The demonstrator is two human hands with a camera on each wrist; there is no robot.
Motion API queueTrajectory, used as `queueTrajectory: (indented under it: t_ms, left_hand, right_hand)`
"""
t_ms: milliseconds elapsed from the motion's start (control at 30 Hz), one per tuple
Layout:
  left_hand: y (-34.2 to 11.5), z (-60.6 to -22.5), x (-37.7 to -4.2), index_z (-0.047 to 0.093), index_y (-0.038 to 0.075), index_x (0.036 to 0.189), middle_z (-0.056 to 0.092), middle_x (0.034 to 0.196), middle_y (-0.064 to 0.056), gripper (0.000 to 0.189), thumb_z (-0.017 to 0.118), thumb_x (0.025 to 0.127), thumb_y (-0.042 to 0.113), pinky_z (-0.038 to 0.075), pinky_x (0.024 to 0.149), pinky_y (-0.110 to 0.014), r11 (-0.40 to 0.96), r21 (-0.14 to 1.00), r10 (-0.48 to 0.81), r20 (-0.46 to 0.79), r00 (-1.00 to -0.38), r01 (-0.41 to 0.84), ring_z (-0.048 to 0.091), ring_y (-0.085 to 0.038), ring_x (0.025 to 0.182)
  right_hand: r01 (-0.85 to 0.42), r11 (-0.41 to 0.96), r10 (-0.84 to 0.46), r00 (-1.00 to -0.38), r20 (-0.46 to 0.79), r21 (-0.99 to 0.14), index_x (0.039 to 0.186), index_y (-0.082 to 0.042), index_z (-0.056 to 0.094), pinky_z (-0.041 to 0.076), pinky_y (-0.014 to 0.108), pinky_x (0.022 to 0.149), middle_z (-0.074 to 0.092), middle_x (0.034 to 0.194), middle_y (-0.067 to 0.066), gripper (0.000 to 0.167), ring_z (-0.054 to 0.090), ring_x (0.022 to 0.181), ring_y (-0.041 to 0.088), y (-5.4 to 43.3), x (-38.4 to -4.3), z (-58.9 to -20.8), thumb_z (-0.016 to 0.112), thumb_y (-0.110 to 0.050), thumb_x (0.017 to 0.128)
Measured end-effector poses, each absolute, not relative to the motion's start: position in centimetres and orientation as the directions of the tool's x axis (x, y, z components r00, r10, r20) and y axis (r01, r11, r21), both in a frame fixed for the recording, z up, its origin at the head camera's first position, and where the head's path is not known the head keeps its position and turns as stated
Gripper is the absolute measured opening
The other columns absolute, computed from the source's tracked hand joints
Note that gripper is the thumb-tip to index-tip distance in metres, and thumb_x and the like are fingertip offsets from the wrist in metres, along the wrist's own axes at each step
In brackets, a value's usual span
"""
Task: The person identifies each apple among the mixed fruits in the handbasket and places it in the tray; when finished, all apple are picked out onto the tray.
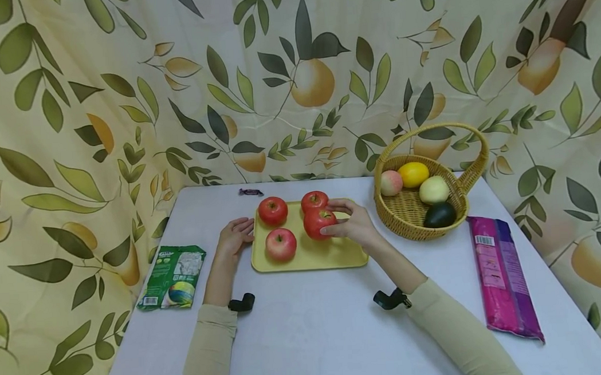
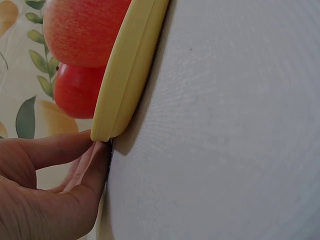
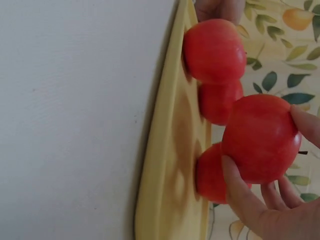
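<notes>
My right hand (image 1: 355, 225) grips a red apple (image 1: 319, 223) between thumb and fingers. In the right wrist view this apple (image 3: 261, 139) hangs above the yellow tray (image 3: 156, 200), apart from its surface. Three other apples rest on the tray: one at the back left (image 1: 273, 211), a paler one at the front left (image 1: 280, 245), and one behind the held apple (image 1: 314, 200). My left hand (image 1: 236, 236) is at the left edge of the tray (image 1: 331, 260). In the left wrist view its thumb and fingers pinch the tray's rim (image 2: 117, 112).
Right of the tray stands a wicker basket (image 1: 403, 224) with several fruits and a dark egg-shaped item (image 1: 439, 215). A pink-purple packet (image 1: 503, 278) lies at the right, a green packet (image 1: 174, 277) at the left. Behind the tray is a small dark wrapped candy (image 1: 251, 192).
</notes>
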State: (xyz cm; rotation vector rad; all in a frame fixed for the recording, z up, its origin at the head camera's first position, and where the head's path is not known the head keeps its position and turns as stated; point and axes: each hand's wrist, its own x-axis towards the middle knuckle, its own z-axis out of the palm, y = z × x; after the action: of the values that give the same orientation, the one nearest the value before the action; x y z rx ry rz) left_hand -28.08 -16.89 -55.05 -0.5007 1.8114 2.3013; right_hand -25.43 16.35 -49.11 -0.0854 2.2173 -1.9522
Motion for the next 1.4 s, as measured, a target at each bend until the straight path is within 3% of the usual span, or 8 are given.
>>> queueTrajectory:
  t_ms: [467, 700, 967, 1400]
  left_hand:
    - [-17.1, -55.0, -27.9, 0.038, -0.005, 0.155, 0.049, 0.155, -0.024, 0.073, 0.053, 0.087, -0.029, 0.044, 0.115, -0.039, -0.232, 0.908, -0.086, -0.375, -0.923, -0.348, 0.050, -0.032, 0.144]
    - [-17.1, -55.2, -28.0, 0.037, -0.008, 0.154, 0.048, 0.155, -0.027, 0.074, 0.052, 0.086, -0.031, 0.044, 0.116, -0.040, -0.252, 0.911, -0.071, -0.355, -0.932, -0.327, 0.049, -0.034, 0.144]
    - [-17.0, -55.0, -28.0, 0.038, -0.005, 0.155, 0.050, 0.155, -0.024, 0.073, 0.053, 0.087, -0.029, 0.044, 0.116, -0.039, -0.236, 0.905, -0.074, -0.379, -0.922, -0.353, 0.050, -0.031, 0.144]
    - [-18.1, -54.9, -28.0, 0.037, -0.005, 0.154, 0.049, 0.155, -0.025, 0.075, 0.055, 0.086, -0.030, 0.046, 0.114, -0.038, -0.219, 0.914, -0.071, -0.364, -0.929, -0.342, 0.049, -0.031, 0.144]
  right_hand:
    - [0.093, 0.207, -0.151, -0.981, -0.125, -0.974, 0.143, -0.006, 0.058, 0.054, 0.045, 0.107, 0.061, 0.141, 0.013, 0.080, 0.062, 0.125, 0.038, 16.2, -25.8, -50.9, 0.094, -0.001, 0.072]
    - [0.112, 0.213, -0.164, -0.975, -0.148, -0.971, 0.144, -0.007, 0.057, 0.054, 0.046, 0.106, 0.060, 0.142, 0.013, 0.083, 0.062, 0.126, 0.039, 16.1, -25.7, -51.5, 0.094, 0.003, 0.070]
    - [0.085, 0.258, -0.177, -0.975, -0.133, -0.962, 0.145, -0.008, 0.056, 0.050, 0.052, 0.111, 0.060, 0.143, 0.012, 0.085, 0.059, 0.129, 0.040, 16.0, -25.3, -51.5, 0.092, 0.007, 0.069]
    - [0.064, 0.307, -0.270, -0.951, -0.151, -0.950, 0.150, -0.003, 0.051, 0.050, 0.051, 0.110, 0.060, 0.141, 0.018, 0.087, 0.058, 0.130, 0.041, 16.5, -25.1, -51.6, 0.094, -0.007, 0.074]
